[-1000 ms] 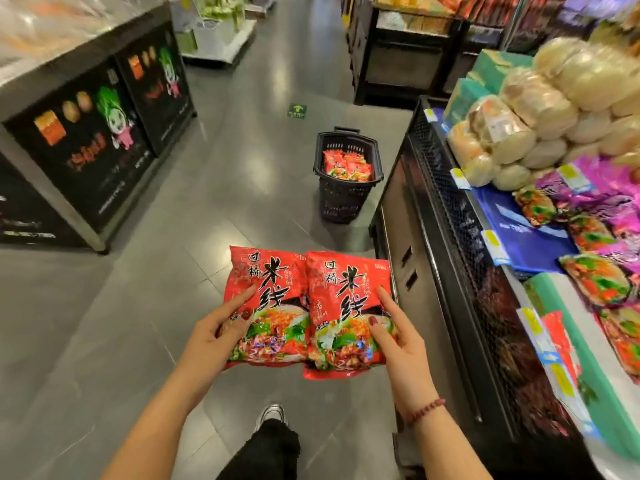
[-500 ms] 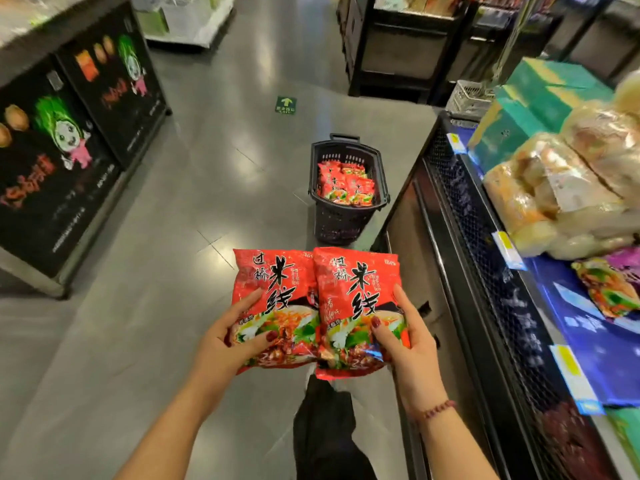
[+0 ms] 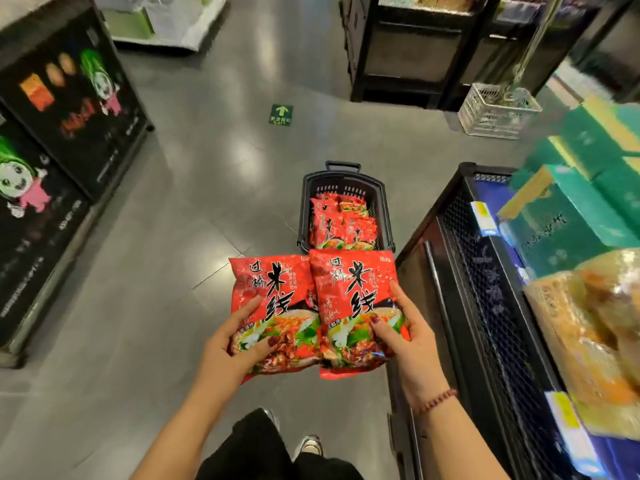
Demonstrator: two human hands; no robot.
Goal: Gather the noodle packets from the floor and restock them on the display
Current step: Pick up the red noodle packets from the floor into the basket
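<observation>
One red noodle packet [image 3: 273,299] is gripped by the left hand [image 3: 235,348] and a second packet [image 3: 353,296] by the right hand [image 3: 412,337], with fingers [image 3: 403,301] curled round each. They are held side by side, edges touching, above the floor [image 3: 173,271]. More packets [image 3: 341,223] are piled in a black basket [image 3: 346,180] set on the floor beside the display [image 3: 485,271].

Left hand [image 3: 231,344] grips left red noodle packet [image 3: 273,313]; right hand [image 3: 405,336] grips right red noodle packet [image 3: 353,306]. Packets side by side, inner edges overlapping. Black basket [image 3: 383,216] on grey floor [image 3: 145,271] beyond packets, holding more red packets [image 3: 341,223]. Display [image 3: 485,289] along right edge, green boxes [image 3: 571,216] on top.
</observation>
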